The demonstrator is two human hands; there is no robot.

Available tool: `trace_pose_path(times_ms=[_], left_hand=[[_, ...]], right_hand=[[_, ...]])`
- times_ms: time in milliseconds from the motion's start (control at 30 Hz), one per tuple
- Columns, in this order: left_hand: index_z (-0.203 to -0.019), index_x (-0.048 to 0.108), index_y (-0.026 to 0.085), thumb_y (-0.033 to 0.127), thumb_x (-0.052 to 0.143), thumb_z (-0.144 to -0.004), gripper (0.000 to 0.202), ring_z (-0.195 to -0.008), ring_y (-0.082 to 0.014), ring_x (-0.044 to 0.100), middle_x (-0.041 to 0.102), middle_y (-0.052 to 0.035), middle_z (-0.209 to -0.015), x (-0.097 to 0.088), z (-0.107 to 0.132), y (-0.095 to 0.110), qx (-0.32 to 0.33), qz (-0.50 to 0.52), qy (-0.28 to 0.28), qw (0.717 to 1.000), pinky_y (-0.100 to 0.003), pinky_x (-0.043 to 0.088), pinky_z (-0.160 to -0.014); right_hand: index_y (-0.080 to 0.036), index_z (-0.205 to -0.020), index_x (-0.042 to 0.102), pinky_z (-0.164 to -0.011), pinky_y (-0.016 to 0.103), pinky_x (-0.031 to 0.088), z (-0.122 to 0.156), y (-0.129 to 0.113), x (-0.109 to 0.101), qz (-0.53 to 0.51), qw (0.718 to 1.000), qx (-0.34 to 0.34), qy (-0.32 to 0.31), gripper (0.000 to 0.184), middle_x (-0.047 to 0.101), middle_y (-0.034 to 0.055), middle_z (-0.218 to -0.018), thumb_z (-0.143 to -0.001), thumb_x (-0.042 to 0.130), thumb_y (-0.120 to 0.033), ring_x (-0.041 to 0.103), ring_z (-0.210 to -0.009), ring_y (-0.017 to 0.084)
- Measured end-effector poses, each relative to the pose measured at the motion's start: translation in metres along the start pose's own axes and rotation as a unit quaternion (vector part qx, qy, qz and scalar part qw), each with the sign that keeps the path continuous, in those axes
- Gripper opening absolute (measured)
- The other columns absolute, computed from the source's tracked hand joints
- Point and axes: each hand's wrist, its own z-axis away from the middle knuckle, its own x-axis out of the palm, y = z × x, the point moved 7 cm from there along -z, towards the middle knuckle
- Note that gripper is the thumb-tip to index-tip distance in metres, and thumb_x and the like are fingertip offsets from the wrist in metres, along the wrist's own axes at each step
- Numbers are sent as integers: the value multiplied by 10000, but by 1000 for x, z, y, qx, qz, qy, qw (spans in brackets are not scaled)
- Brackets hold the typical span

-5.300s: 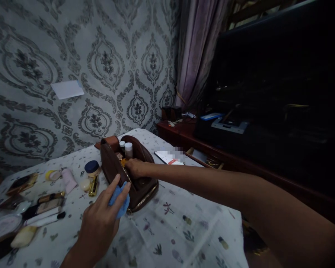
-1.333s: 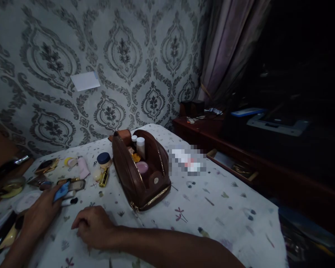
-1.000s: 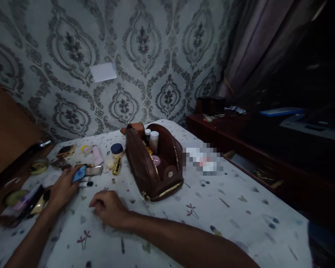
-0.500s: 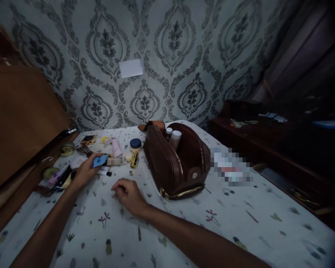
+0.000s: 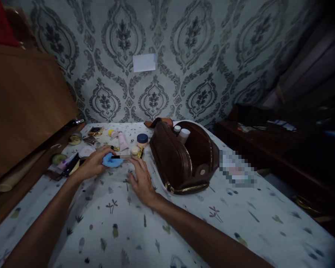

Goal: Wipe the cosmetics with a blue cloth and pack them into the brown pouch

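My left hand [image 5: 96,162] is closed on a soft blue piece [image 5: 112,160], which looks like a cloth or sponge. Just over the blue piece lies a slim bottle with a black cap [image 5: 123,157]; whether the left fingers also hold it, I cannot tell. My right hand [image 5: 142,180] is open, its fingers stretched forward to the bottle's right end and the thumb apart. Beyond them sit a jar with a dark blue lid [image 5: 142,140], a pink tube [image 5: 123,142], a small cream-coloured round item [image 5: 134,150] and a gold tube [image 5: 140,153].
An open brown toiletry bag [image 5: 170,160] stands right of my hands, with white-capped bottles [image 5: 184,134] inside. Several cosmetics, including a dark tube [image 5: 70,165], lie at the left beside a wooden headboard [image 5: 30,96]. A blurred-out packet [image 5: 237,169] lies right of the bag.
My right hand has moved forward and its curled fingers have stretched out to the bottle. The left hand has shifted slightly right with the blue piece. The camera view has shifted.
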Motion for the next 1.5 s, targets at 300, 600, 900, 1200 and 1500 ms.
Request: trace_pose_path(times_ms=[300, 600, 900, 1200, 1500], left_hand=[[-955, 702, 185, 411, 685, -763, 298, -916, -233, 634, 686, -41, -952, 8, 1, 19, -37, 136, -67, 988, -310, 486, -835], [-1285, 589, 233, 315, 533, -889, 409, -1174, -261, 556, 595, -98, -1238, 57, 3, 37, 22, 38, -6, 999, -399, 445, -1022], [-1026, 604, 198, 310, 518, -824, 246, -841, -204, 612, 663, -16, -894, 50, 1, 18, -98, 162, 82, 978, -307, 468, -784], [-908, 642, 186, 490, 535, -876, 323, -763, -198, 610, 649, -32, -820, 39, 5, 0, -201, 257, 172, 929, -289, 487, -663], [-1215, 596, 199, 231, 492, -860, 371, -1135, -306, 581, 618, -115, -1241, 64, 10, 37, -77, -66, 43, 994, -438, 483, -944]], right_hand=[[-183, -1182, 614, -866, 389, 489, 2, 2, 5, -19, 993, 56, -99, 340, 688, 90, -1055, -852, 621, -265, 619, -954, 251], [-165, -874, 628, -661, 264, 413, 14, 15, 2, -135, 964, 219, -63, 211, 632, 5, -774, -802, 607, -362, 540, -714, 162], [-205, -819, 561, -622, 262, 377, 17, -2, -1, -128, 963, 210, -113, 146, 556, -24, -704, -832, 592, -347, 504, -663, 151], [-217, -1019, 537, -761, 309, 449, 15, -4, -9, -90, 980, 163, -68, 223, 598, -2, -861, -802, 581, -237, 574, -801, 191], [-204, -1067, 576, -838, 360, 479, 18, 1, -7, -13, 990, 116, -81, 279, 670, 66, -997, -791, 547, -182, 612, -903, 231]])
